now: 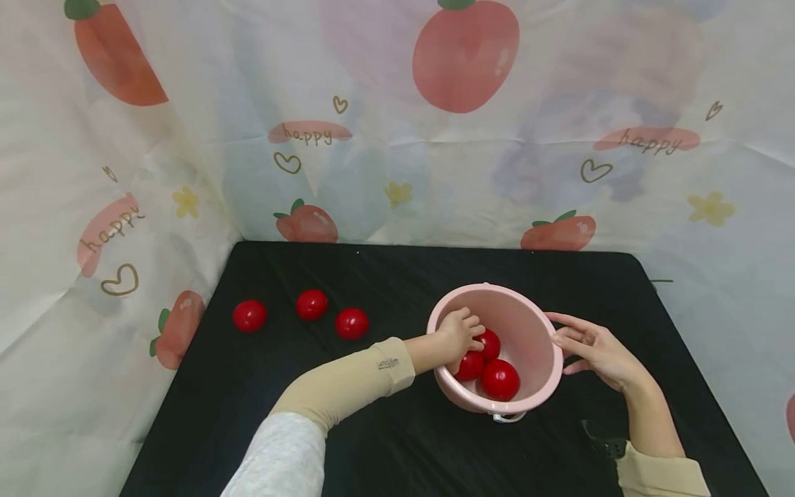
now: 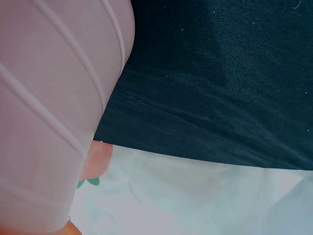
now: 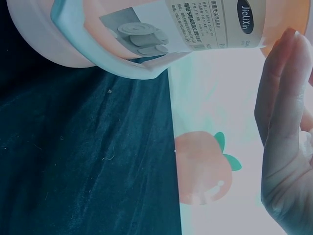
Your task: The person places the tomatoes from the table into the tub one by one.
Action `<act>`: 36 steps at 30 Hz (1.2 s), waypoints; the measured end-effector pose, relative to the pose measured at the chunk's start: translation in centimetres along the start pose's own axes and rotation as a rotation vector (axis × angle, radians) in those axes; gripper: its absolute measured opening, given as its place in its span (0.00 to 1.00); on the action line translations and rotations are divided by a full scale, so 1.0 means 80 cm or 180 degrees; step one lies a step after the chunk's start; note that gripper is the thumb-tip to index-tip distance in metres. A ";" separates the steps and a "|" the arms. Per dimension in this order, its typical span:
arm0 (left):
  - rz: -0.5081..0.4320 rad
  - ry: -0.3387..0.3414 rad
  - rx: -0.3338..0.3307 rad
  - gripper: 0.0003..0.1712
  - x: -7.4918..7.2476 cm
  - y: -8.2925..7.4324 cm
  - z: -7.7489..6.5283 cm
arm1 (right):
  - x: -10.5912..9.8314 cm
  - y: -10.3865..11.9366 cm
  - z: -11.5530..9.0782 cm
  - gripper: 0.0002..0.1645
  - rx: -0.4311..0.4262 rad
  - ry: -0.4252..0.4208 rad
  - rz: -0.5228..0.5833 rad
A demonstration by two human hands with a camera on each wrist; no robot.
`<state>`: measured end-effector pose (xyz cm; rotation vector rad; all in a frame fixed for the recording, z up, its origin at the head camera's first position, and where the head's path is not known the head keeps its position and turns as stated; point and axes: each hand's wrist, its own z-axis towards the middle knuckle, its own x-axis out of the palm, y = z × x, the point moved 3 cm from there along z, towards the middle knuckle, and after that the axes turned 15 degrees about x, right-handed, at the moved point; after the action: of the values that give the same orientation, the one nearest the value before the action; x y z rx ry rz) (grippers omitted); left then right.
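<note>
A pink bucket (image 1: 534,331) stands on the black table, with several red balls inside, one of them a red ball (image 1: 500,379) near its front wall. My left hand (image 1: 458,337) reaches over the left rim into the bucket, its fingers spread loosely beside the balls. On the right, my right hand (image 1: 596,352) touches the bucket's outer side near the rim with extended fingers. The right wrist view shows the fingers (image 3: 288,83) nearly straight against the bucket. Only the bucket's ribbed outer wall (image 2: 54,98) appears in the left wrist view; that hand is hidden there.
Left of the bucket, a red ball (image 1: 250,315), a second red ball (image 1: 312,304) and a third red ball (image 1: 352,324) lie on the black tabletop (image 1: 385,276). A pale handle (image 3: 112,66) hangs at the bucket's side, by a printed label (image 3: 195,24). Patterned cloth (image 1: 435,172) surrounds the table.
</note>
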<state>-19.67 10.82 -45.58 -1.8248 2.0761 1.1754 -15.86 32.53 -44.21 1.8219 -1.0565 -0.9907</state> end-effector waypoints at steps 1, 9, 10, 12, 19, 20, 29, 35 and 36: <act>0.0005 0.0029 -0.0004 0.46 0.000 0.000 0.001 | 0.000 0.000 0.000 0.24 -0.0001 -0.0002 -0.0006; 0.0047 0.0070 0.0032 0.43 -0.001 -0.001 0.005 | -0.001 0.000 -0.001 0.24 -0.0012 -0.0033 -0.0050; 0.0048 0.0065 0.0036 0.42 -0.001 -0.002 0.005 | -0.001 0.001 -0.001 0.24 -0.0009 -0.0035 -0.0051; 0.0043 0.0040 0.0038 0.41 -0.001 -0.002 0.004 | -0.001 0.001 -0.001 0.24 -0.0010 -0.0038 -0.0057; -0.0123 -0.0287 0.0086 0.41 -0.002 0.001 0.007 | -0.001 0.001 -0.001 0.24 -0.0012 -0.0061 -0.0084; -0.0178 -0.0409 0.0102 0.41 -0.002 0.002 0.007 | 0.000 0.001 -0.001 0.24 -0.0007 -0.0069 -0.0089; -0.0632 -0.1919 0.0058 0.36 -0.008 0.022 -0.013 | 0.002 0.001 -0.001 0.25 0.0056 -0.0065 -0.0067; -0.0976 -0.2321 -0.0458 0.38 0.003 0.040 -0.049 | 0.003 0.004 -0.002 0.24 0.0008 0.0011 -0.0006; -0.1031 -0.2402 -0.0563 0.37 0.007 0.042 -0.055 | 0.003 0.005 -0.002 0.24 0.0003 0.0020 -0.0003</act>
<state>-21.14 7.49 -41.32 -1.3759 1.2469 1.6437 -15.72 32.24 -43.87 1.8252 -1.0527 -0.9846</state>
